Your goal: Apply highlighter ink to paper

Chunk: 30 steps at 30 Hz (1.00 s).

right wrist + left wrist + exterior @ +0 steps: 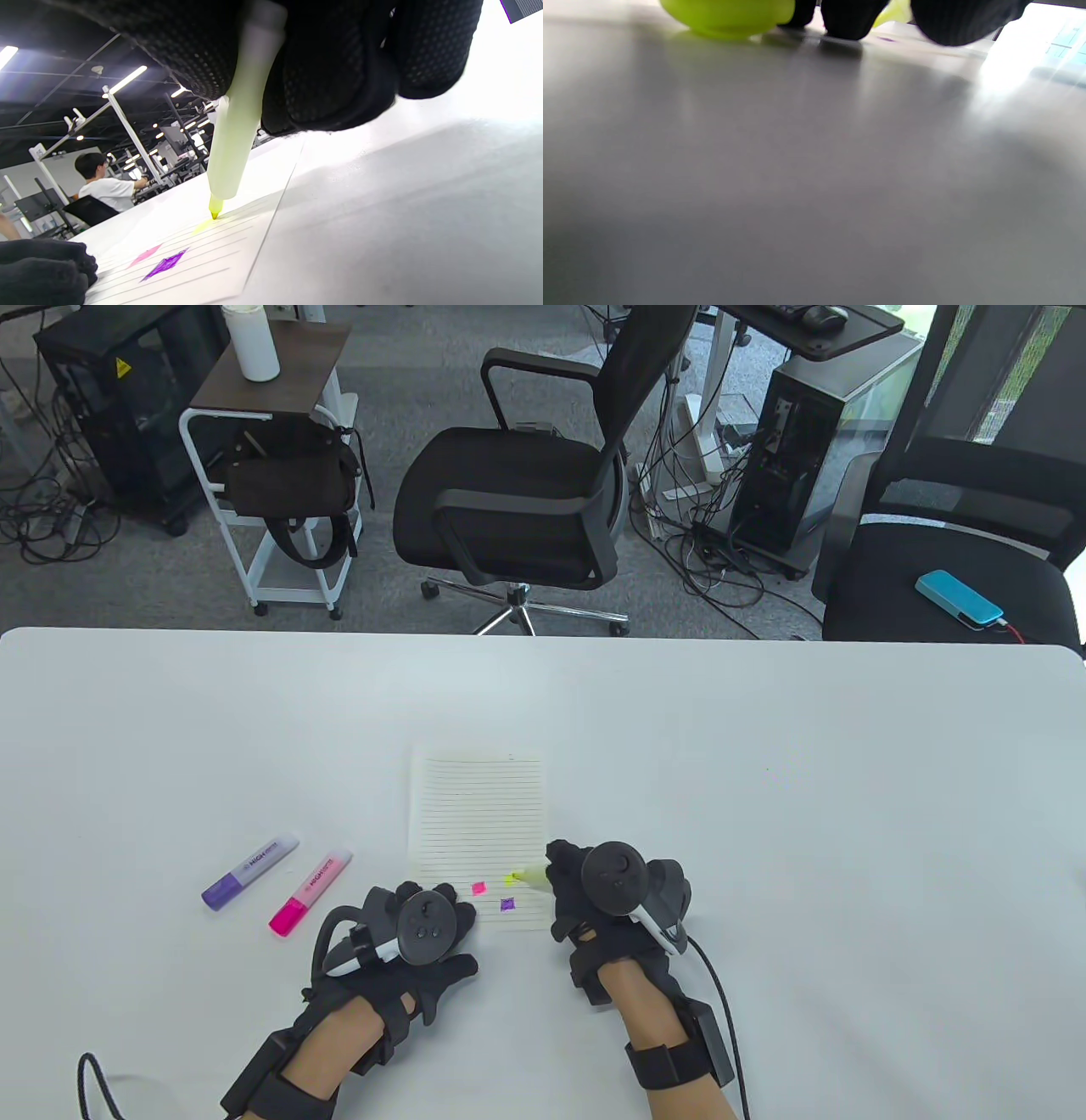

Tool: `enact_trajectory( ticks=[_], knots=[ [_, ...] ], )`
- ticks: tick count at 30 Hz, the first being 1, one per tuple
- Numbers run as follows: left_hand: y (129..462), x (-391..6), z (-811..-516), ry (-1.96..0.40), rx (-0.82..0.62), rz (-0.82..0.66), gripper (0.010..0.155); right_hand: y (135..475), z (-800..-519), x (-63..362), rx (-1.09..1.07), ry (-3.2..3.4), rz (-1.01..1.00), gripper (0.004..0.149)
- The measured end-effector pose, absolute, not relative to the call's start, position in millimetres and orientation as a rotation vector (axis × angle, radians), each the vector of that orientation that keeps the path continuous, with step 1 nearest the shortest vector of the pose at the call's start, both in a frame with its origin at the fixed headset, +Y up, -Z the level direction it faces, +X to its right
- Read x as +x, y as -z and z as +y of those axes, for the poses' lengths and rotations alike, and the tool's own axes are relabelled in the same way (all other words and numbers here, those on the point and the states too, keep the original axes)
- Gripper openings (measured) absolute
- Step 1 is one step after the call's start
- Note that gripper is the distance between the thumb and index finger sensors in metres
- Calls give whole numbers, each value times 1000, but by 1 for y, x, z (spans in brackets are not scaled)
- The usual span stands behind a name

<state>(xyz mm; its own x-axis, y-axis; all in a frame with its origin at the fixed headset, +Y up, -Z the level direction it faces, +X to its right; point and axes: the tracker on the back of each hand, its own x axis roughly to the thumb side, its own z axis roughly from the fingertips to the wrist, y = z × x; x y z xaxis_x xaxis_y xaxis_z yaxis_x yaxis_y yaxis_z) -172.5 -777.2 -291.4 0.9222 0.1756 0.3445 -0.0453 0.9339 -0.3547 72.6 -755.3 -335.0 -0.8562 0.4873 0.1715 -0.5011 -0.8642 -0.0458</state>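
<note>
Presently, operator, your holdings stand thus.

Item: lined paper (478, 823), flat on the white table (764, 780), near its front middle. Three small ink patches sit close to the sheet's near edge: a pink mark (478, 888), a purple mark (507, 904), and a yellow mark (510, 880).

Item: yellow highlighter (235, 127), uncapped, pinched between the curled fingers of your right hand (607, 891). Its barrel slants down and leftward; in the right wrist view its tip touches the paper right at the yellow mark.

Item: your left hand (420, 937), resting at the sheet's near left corner, fingertips on or just at the paper's edge. In the left wrist view a yellow-green cap (729, 17) shows beside the gloved fingers (852, 19); whether they grip it, you cannot tell from these views.

Item: purple highlighter (250, 870), capped, lying on the table to the left of the paper.

Item: pink highlighter (310, 892), capped, lying just beside the purple one, between it and your left hand, both angled the same way.

Item, beyond the table: black office chair (517, 492); white cart (271, 458) carrying a dark bag (293, 479) and a white bottle (251, 341); a second chair at the right bearing a blue device (959, 599).
</note>
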Motion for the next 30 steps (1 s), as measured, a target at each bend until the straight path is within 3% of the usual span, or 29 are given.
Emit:
enact_trajectory(
  ticks=[30],
  knots=[
    [291,-172,-778,-117,-351,-381,69,335,-756,75,174,-2606,-125,37]
  ],
)
